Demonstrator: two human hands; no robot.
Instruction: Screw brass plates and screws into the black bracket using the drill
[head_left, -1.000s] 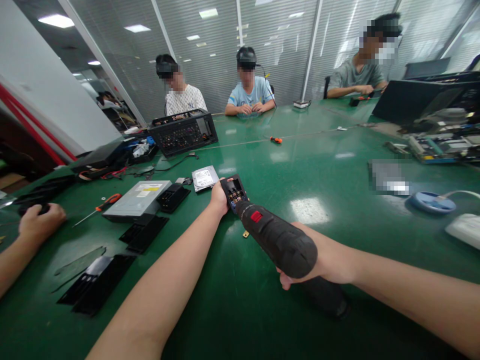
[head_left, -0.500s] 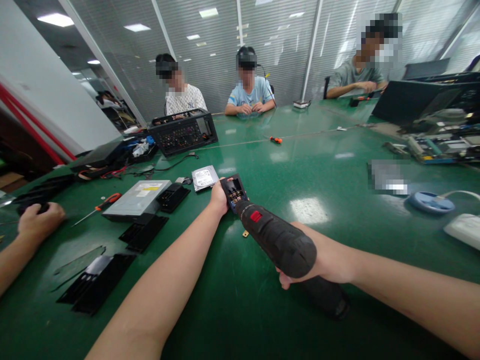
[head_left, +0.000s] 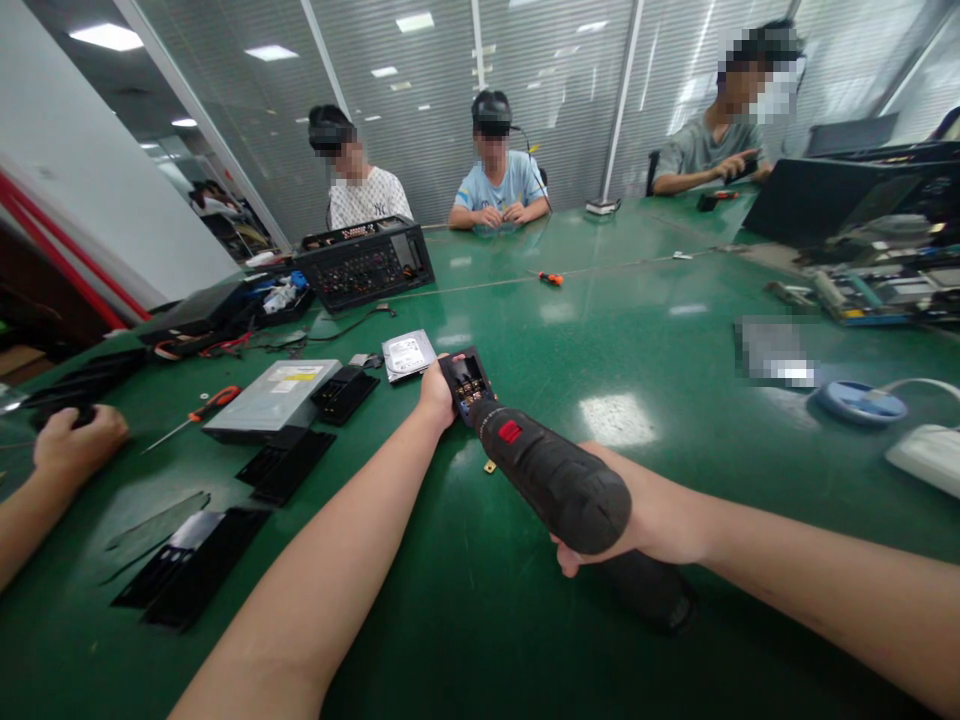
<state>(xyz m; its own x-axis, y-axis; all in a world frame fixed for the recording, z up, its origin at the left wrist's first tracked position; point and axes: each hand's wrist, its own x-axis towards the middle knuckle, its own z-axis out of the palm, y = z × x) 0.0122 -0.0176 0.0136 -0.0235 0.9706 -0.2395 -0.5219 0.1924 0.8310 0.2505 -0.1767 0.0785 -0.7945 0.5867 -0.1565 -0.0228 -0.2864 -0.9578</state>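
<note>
My left hand (head_left: pixel 437 392) is closed on the edge of a small black box-like part (head_left: pixel 469 370) with gold-coloured pieces inside. A black cordless drill (head_left: pixel 555 470) with a red switch sits in my right hand (head_left: pixel 611 510), my fingers wrapped round its grip. The drill's front end points into the near side of the black part; its tip is hidden from me. Just below lies a small brass-coloured piece (head_left: pixel 490 467) on the green table (head_left: pixel 480 610). Beyond my left hand rests a hard drive (head_left: pixel 408 355).
Left of my arm lie an optical drive (head_left: pixel 274 400), an orange-handled screwdriver (head_left: pixel 215 403) and black brackets (head_left: pixel 202 570). A co-worker's hand (head_left: pixel 79 440) is at the far left. An open computer case (head_left: pixel 367 265) stands ahead. Circuit boards (head_left: pixel 885 280) are piled at right.
My hands, the drill and the black part hold nearly the same pose. At the far right, a co-worker's hand has lifted slightly.
</note>
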